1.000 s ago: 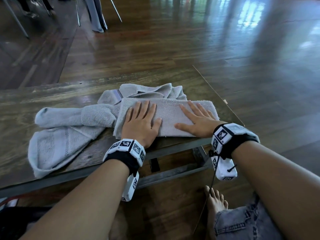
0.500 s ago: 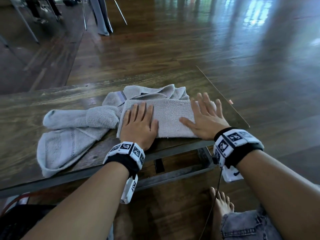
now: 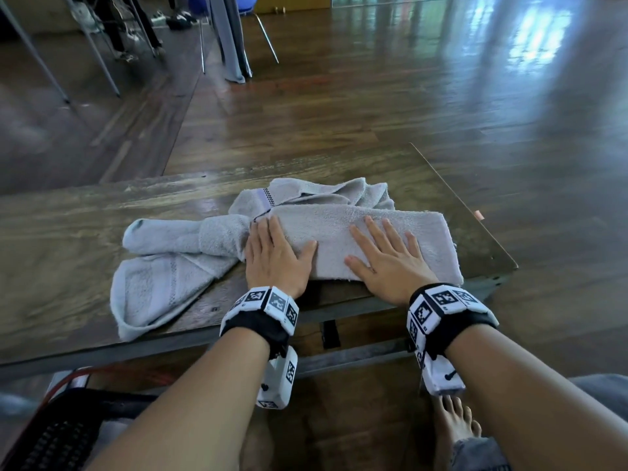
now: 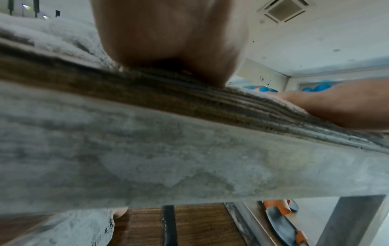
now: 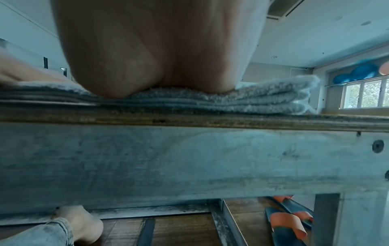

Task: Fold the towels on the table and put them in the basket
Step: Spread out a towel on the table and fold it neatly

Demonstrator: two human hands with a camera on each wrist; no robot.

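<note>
The folded pale grey terry towel [image 3: 360, 243] lay as a flat oblong near the desk's [image 3: 68, 239] front edge, toward its right corner. Both hands pressed on it, palms down. The left hand [image 3: 275, 256] sat at the towel's nine o'clock end, fingers straight and close together, thumb pointing toward three o'clock; its grip was released, flat on the cloth, grasping nothing. The right hand [image 3: 387, 260] rested nearer the middle, fingers spread and straight toward twelve o'clock, grip likewise released and only pressing.

In the right wrist view the heel of the palm bore down on the stacked layers of the towel [image 5: 263, 98], whose folded edges ended at three o'clock, short of the desk's corner.

A second, crumpled pale grey towel [image 3: 163, 266] lay touching the folded one at nine o'clock, partly rolled, one flap reaching the desk's front edge. More crumpled grey cloth with a small checked band [image 3: 306, 192] sat at twelve o'clock behind the folded towel.

A black mesh basket [image 3: 57, 440] stood on the floor at seven o'clock, below the dark wooden desk.
</note>
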